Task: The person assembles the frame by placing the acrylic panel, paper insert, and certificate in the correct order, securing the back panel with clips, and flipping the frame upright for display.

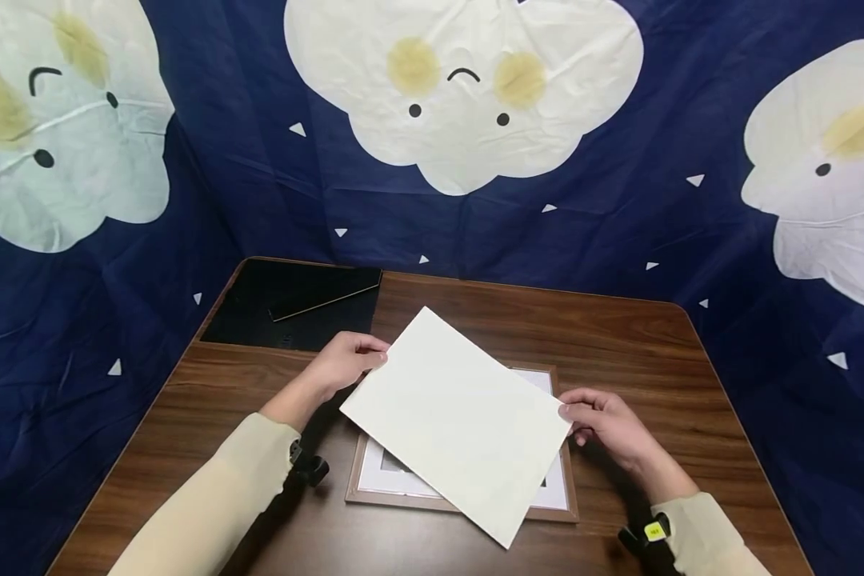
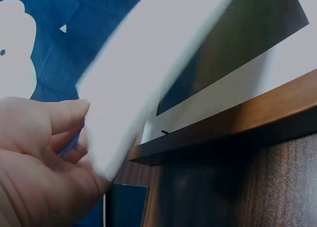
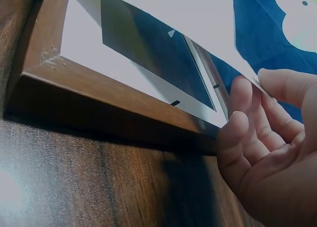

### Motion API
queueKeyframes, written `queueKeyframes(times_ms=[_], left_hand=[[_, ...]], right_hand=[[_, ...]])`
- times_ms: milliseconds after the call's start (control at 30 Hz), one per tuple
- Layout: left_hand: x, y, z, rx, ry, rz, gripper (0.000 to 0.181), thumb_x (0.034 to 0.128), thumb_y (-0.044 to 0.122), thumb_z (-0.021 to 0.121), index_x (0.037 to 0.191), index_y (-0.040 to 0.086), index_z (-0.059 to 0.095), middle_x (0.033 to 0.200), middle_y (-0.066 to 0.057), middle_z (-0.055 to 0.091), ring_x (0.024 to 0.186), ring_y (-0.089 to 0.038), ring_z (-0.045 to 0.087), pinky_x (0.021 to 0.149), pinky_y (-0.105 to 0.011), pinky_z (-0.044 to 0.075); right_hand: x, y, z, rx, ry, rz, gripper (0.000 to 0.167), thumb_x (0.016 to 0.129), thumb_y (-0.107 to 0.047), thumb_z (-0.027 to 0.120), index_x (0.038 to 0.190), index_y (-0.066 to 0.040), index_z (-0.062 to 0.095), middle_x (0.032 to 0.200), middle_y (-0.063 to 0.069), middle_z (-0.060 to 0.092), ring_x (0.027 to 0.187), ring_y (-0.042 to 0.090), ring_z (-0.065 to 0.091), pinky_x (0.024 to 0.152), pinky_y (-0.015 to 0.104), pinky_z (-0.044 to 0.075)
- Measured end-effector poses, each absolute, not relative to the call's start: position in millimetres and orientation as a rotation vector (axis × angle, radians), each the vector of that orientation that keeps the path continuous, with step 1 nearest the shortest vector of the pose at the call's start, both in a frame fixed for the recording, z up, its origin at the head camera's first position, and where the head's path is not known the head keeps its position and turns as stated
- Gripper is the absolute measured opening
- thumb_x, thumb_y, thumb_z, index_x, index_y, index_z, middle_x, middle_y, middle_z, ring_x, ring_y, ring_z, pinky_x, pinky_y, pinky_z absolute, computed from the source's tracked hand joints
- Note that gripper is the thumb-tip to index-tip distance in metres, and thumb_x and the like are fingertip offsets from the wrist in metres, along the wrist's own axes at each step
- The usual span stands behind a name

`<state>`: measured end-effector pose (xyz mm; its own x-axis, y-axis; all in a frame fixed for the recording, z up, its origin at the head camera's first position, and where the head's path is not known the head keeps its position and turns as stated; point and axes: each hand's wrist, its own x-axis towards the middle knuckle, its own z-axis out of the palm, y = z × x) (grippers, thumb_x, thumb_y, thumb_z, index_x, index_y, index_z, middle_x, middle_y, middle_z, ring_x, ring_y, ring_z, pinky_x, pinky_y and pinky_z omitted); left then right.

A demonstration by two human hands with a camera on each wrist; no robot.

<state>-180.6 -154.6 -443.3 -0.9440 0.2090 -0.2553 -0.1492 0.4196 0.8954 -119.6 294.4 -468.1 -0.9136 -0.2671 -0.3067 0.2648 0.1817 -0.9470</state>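
A blank white sheet (image 1: 461, 424) is held tilted above a brown wooden frame (image 1: 403, 501). The left hand (image 1: 342, 364) pinches its upper left edge between thumb and fingers; the left wrist view shows this hand (image 2: 49, 152) at the sheet's edge (image 2: 133, 73). At the right corner the right hand (image 1: 608, 424) pinches the sheet, and in the right wrist view that hand (image 3: 272, 142) has its thumb and index finger on the corner. Inside the frame (image 3: 114, 95) lie a white mat (image 3: 133, 71) and a dark glossy centre (image 3: 153, 48). The sheet hides much of the frame in the head view.
A black backing board (image 1: 238, 312) with a folded stand (image 1: 324, 302) lies at the table's back left corner. Dark blue cloth (image 1: 259, 208) with white cloud shapes hangs around the wooden table (image 1: 641, 344).
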Motion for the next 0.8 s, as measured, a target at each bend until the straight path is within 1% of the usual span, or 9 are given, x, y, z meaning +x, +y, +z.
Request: queueKeyframes(times_ms=[133, 267, 400, 467, 567, 633, 700, 800], left_hand=[[-184.4, -151.4, -446.1, 0.061, 2.389, 1.558, 0.026, 0.0978, 0.010, 0.066, 0.120, -0.001, 0.071, 0.109, -0.016, 0.071, 0.093, -0.021, 0.063, 0.077, -0.030, 0.052], [-185.3, -150.1, -448.2, 0.039, 2.397, 1.560, 0.028, 0.0952, 0.006, 0.068, 0.122, -0.002, 0.070, 0.109, -0.017, 0.072, 0.093, -0.021, 0.064, 0.078, -0.030, 0.053], [-183.4, -150.9, -450.6, 0.012, 2.378, 1.564, 0.031, 0.0948, 0.002, 0.068, 0.126, -0.004, 0.067, 0.114, -0.019, 0.073, 0.097, -0.020, 0.067, 0.081, -0.032, 0.055], [-182.5, -151.9, -452.6, 0.013, 2.366, 1.577, 0.033, 0.0949, 0.001, 0.067, 0.128, -0.005, 0.066, 0.118, -0.020, 0.072, 0.099, -0.020, 0.068, 0.081, -0.032, 0.056], [-180.6, -155.5, -456.0, 0.028, 2.355, 1.595, 0.035, 0.0951, 0.001, 0.066, 0.129, -0.008, 0.064, 0.120, -0.024, 0.070, 0.100, -0.022, 0.068, 0.082, -0.037, 0.059], [-179.2, -159.7, -458.8, 0.030, 2.364, 1.590, 0.034, 0.0950, 0.002, 0.066, 0.127, -0.009, 0.064, 0.118, -0.024, 0.070, 0.097, -0.022, 0.068, 0.080, -0.038, 0.060], [-177.5, -165.2, -461.7, 0.031, 2.389, 1.560, 0.032, 0.0951, 0.003, 0.066, 0.124, -0.009, 0.065, 0.112, -0.023, 0.070, 0.092, -0.022, 0.068, 0.076, -0.039, 0.061], [-173.3, -173.4, -461.6, 0.018, 2.451, 1.455, 0.027, 0.0952, 0.006, 0.065, 0.118, -0.008, 0.067, 0.100, -0.018, 0.070, 0.084, -0.023, 0.067, 0.068, -0.038, 0.059]], right_hand=[[-117.2, 293.7, -469.1, 0.009, 2.055, -1.790, 0.024, 0.096, -0.011, 0.068, 0.112, 0.008, 0.063, 0.080, 0.002, 0.068, 0.067, 0.012, 0.062, 0.056, 0.024, 0.051], [-114.7, 294.5, -471.0, 0.058, 2.074, -1.771, 0.019, 0.094, -0.010, 0.070, 0.106, 0.004, 0.066, 0.078, 0.002, 0.068, 0.067, 0.013, 0.062, 0.055, 0.025, 0.051], [-112.0, 295.6, -472.2, 0.099, 2.126, -1.716, 0.015, 0.092, -0.012, 0.074, 0.100, 0.000, 0.069, 0.076, 0.002, 0.066, 0.067, 0.014, 0.059, 0.055, 0.025, 0.049], [-111.1, 296.2, -472.3, 0.079, 2.145, -1.699, 0.016, 0.091, -0.012, 0.075, 0.099, 0.000, 0.069, 0.075, 0.001, 0.064, 0.067, 0.014, 0.058, 0.055, 0.026, 0.048], [-110.1, 297.2, -471.8, 0.056, 2.148, -1.702, 0.018, 0.091, -0.011, 0.075, 0.099, 0.003, 0.068, 0.075, 0.002, 0.064, 0.067, 0.014, 0.058, 0.055, 0.026, 0.048], [-109.2, 298.1, -471.3, 0.047, 2.140, -1.710, 0.019, 0.091, -0.010, 0.075, 0.100, 0.005, 0.067, 0.076, 0.002, 0.064, 0.067, 0.013, 0.059, 0.056, 0.026, 0.049], [-108.0, 299.1, -470.8, 0.063, 2.126, -1.724, 0.021, 0.091, -0.009, 0.075, 0.101, 0.006, 0.067, 0.076, 0.003, 0.064, 0.068, 0.013, 0.059, 0.056, 0.026, 0.050], [-107.2, 301.6, -471.8, 0.105, 2.102, -1.752, 0.016, 0.091, -0.009, 0.075, 0.100, 0.002, 0.068, 0.075, 0.003, 0.063, 0.068, 0.012, 0.059, 0.057, 0.025, 0.050]])
